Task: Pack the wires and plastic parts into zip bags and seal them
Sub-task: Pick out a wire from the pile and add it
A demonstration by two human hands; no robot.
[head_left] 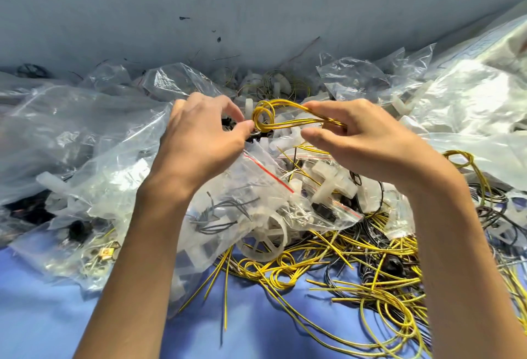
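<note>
My left hand (pixel 199 142) pinches the looped end of a wire bundle (pixel 285 123) and my right hand (pixel 359 139) curls round its tail above the parts (pixel 333 184); a few bags (pixel 256 187) look filled, but I judge most wires (pixel 356 247) unpacked.

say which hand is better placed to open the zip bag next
Left, likely: the left hand sits just above the zip bag, while the right hand grips the yellow wire coil.
</note>
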